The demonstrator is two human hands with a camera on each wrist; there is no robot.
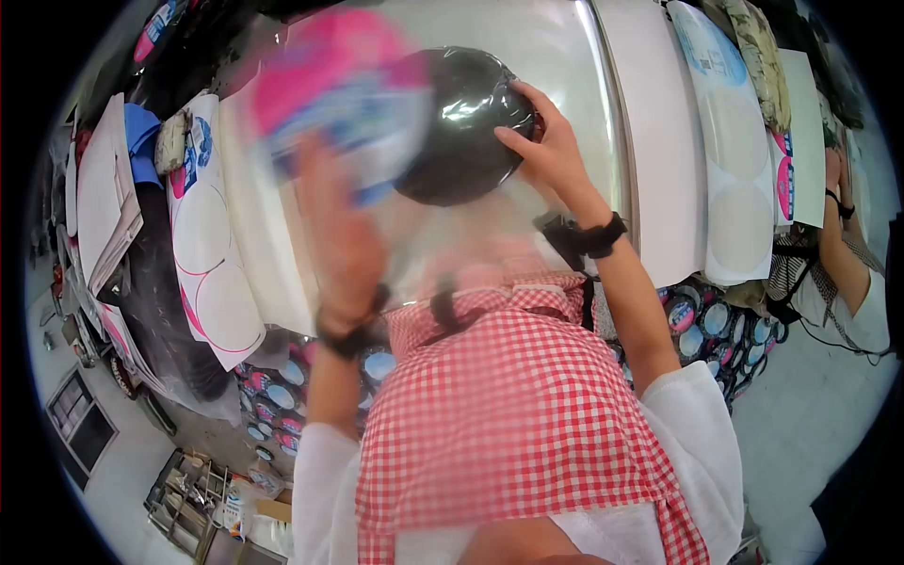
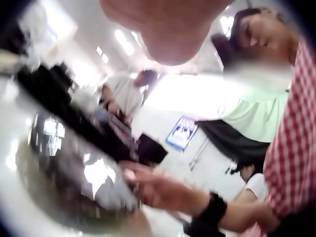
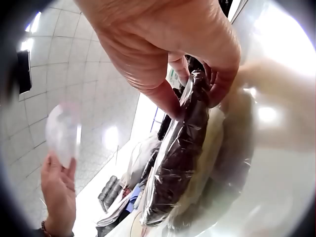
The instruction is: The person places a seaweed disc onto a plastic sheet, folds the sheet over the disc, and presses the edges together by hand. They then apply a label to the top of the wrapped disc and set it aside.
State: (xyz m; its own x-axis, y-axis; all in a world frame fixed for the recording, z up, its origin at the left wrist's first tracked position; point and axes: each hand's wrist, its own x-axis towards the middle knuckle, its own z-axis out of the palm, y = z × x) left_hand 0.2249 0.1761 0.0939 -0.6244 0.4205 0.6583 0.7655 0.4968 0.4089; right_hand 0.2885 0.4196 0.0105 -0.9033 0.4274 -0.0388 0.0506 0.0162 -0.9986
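Observation:
A dark round package (image 1: 468,127) wrapped in shiny clear film stands on the glossy worktop (image 1: 556,56). My right hand (image 1: 557,151) grips its right edge. In the right wrist view the right hand (image 3: 173,54) pinches the top rim of the package (image 3: 185,143) between thumb and fingers. To the left, my left hand (image 1: 339,235) is motion-blurred and holds up a round pink, blue and white sticker (image 1: 344,104), which overlaps the package's left side in the head view. From the right wrist, the left hand (image 3: 59,192) pinches the lower edge of this pale, translucent sticker (image 3: 63,133).
Strips of round labels lie at the left (image 1: 207,245) and right (image 1: 739,141) of the worktop. Blue cloth (image 1: 143,141) and dark plastic sit further left. Many round labelled packs (image 1: 720,330) are stacked below the worktop. Another person's arm (image 1: 838,245) shows at far right.

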